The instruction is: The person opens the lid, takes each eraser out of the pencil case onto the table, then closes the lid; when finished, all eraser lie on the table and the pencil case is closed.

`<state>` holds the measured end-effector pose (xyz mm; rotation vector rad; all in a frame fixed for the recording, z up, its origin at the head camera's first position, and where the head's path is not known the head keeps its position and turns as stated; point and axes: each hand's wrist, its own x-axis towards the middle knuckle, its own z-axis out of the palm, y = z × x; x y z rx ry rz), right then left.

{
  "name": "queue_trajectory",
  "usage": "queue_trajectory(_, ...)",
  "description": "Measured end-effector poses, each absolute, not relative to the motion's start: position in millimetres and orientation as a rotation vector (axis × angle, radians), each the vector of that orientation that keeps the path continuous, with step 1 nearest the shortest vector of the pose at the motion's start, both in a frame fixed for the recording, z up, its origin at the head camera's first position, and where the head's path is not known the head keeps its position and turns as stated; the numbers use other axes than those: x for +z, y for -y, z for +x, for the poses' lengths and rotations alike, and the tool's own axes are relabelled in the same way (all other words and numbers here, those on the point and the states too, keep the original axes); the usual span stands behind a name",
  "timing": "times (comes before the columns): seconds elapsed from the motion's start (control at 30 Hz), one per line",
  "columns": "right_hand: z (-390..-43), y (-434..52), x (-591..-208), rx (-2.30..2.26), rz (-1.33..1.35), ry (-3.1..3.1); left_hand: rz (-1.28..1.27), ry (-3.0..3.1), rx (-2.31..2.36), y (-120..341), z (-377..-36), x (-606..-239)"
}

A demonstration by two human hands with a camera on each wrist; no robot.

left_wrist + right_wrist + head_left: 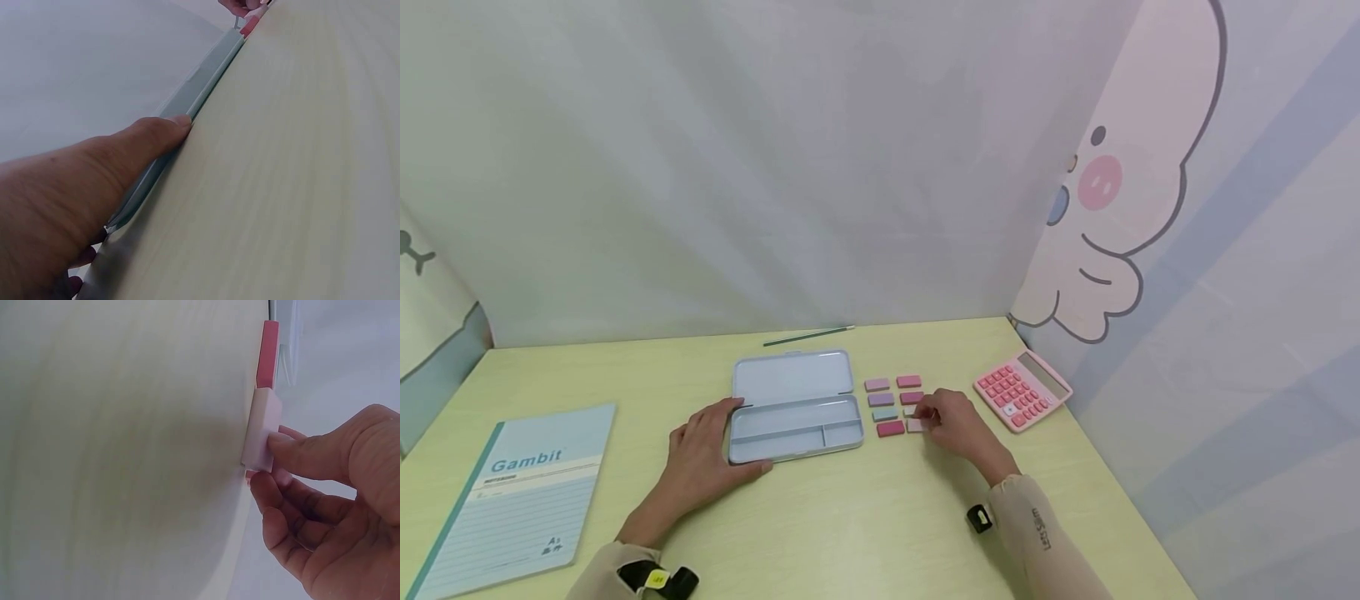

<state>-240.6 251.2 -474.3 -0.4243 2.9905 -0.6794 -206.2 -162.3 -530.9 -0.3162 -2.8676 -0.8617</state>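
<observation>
A light blue tin case [797,457] lies with its lid folded back, its lower tray divided into compartments. My left hand [703,446] grips the case's left end, fingers round the back corner and thumb along the front edge; the left wrist view shows the thumb pressed to that edge. Right of the case, small coloured blocks form two columns, among them a crimson block [891,428] at the front. My right hand [958,425] is at the right column's front end, thumb and fingers on a pale pink block [261,428]. The fingers partly cover the block behind it.
A pink calculator [1022,390] lies right of the right hand. A blue notebook [527,500] is at the left. Behind the case lies a thin dark green stick-like tool [808,336]. A pale curtain [760,167] hangs behind the table.
</observation>
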Motion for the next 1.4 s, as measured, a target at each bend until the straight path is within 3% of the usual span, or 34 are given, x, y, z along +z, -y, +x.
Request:
queue_trajectory(1.03,-243.0,-245.9,-469.9,-0.726,-0.526,-3.067,-0.363,2.881,-0.849,164.4,-204.3,-524.8)
queue_trajectory(1.4,-253.3,-234.7,-453.9,-0.647,-0.515,-3.061,-0.458,2.921,-0.726,209.3,-204.2,-503.9)
